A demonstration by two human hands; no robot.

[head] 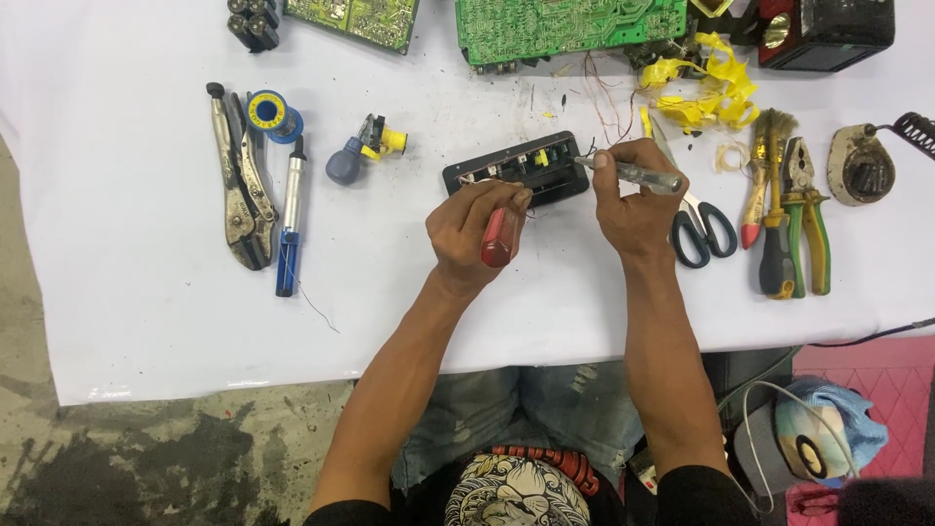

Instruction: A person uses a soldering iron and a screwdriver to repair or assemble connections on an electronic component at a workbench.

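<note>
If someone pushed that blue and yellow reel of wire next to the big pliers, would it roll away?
Probably not as it lies: the solder reel seems to rest on its flat side on the white table, so a push would likely slide it. Stood on its round rim, it would probably roll. It may feel heavy for its size, being wound with metal wire. The locking pliers beside it could stop it.

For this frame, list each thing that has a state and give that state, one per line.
Left hand: closed around a red-handled screwdriver.
Right hand: gripping a clear-handled tool, tip at the black module.
Black module: lying flat, inner parts exposed.
Scissors: lying on the table, blades under the right hand.
Locking pliers: lying flat, untouched.
Green-handled pliers: lying flat, untouched.
</note>
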